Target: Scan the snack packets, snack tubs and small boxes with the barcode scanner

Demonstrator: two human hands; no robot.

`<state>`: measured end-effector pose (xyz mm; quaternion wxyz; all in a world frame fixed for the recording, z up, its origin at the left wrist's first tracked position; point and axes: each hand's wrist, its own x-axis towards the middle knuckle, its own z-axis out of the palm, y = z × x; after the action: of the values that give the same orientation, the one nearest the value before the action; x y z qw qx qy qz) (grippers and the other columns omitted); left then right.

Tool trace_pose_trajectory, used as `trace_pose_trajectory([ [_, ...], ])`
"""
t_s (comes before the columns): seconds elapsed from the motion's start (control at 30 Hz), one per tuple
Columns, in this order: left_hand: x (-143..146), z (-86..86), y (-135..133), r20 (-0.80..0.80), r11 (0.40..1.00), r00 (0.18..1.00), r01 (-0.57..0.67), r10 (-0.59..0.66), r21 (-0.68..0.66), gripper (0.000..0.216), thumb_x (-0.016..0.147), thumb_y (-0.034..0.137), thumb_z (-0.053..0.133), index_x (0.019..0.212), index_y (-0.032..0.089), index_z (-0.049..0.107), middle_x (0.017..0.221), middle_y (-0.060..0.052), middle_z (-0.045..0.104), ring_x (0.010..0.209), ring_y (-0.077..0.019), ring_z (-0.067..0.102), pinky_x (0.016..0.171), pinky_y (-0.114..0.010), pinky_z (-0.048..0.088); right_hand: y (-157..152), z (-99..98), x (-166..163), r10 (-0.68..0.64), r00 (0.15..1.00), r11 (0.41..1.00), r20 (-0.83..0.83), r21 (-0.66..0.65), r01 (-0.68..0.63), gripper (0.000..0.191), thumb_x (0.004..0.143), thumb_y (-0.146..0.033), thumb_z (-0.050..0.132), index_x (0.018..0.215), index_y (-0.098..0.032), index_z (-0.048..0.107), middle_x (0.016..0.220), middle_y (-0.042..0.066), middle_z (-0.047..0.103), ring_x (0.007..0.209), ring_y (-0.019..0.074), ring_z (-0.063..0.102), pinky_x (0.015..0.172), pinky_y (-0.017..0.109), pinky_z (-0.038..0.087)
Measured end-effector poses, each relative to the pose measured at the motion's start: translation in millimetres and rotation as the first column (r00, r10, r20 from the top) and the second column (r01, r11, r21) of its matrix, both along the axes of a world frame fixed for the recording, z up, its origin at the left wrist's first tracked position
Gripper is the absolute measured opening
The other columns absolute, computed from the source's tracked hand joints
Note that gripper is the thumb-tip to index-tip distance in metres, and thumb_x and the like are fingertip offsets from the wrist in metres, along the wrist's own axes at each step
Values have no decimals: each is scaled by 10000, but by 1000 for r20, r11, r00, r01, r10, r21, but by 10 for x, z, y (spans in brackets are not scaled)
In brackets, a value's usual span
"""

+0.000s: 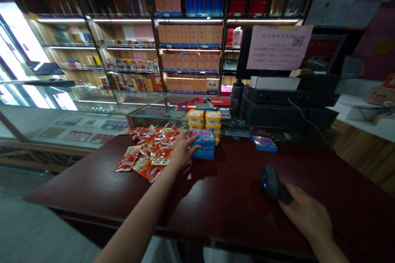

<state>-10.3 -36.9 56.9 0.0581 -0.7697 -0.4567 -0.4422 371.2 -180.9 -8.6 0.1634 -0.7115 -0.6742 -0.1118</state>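
Right hand (308,213) clasped around a scanner (270,183), fingers mostly hidden; left hand (181,151) on stacked blue boxes (204,148), grasp unclear.

On the dark red worktop (228,189), the left hand (181,150) touches the stack of blue packs (203,151); whether it grips the top one, I cannot tell. Just beside lies a pile of orange packets (162,148), and behind the stack stand yellow tubs (212,117) in two columns. The right hand (308,211) is wrapped around a black scanner (270,183), which shows a blue light.
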Motion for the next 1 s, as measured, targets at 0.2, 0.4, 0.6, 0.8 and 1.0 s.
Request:
trace_pose_trajectory([
  [0.2,59,-70,21,352,998,934,-51,59,-32,244,731,291,714,968,235,723,999,-58,607,976,-218,574,891,-401,478,-17,11,3,20,999,999,-40,-41,-22,352,924,-388,338,1171,-245,545,1107,31,688,866,242,688,657,364,493],
  [0.4,118,-50,58,369,999,928,-54,53,-9,194,720,283,727,902,216,726,952,-54,621,944,-207,587,867,-378,481,16,-23,96,12,996,988,-85,-155,-25,385,899,-432,339,1171,-270,558,1140,31,681,884,257,691,667,377,505],
  [0.6,352,52,-137,214,958,954,-244,210,148,272,785,295,665,1048,229,680,1099,-85,571,1054,-239,528,925,-425,437,-29,62,24,-7,997,995,-75,-95,0,367,916,-428,318,1136,-290,577,1061,26,706,804,250,693,627,367,481],
  [0.8,1163,52,-177,-134,984,989,82,-61,155,266,857,208,533,1095,245,646,1170,-79,562,1120,-222,490,982,-396,403,-27,173,-78,-23,999,999,-46,-45,21,294,881,-300,422,1117,-258,592,1011,25,715,781,209,691,632,317,464],
  [1.0,2074,-270,327,-367,902,837,303,-406,-307,414,808,148,545,1222,171,562,1258,-103,566,1180,-223,496,1001,-363,421,4,258,-96,-111,990,992,-91,-68,105,230,872,-275,483,1061,-290,613,892,-7,722,730,191,692,574,286,424],
])
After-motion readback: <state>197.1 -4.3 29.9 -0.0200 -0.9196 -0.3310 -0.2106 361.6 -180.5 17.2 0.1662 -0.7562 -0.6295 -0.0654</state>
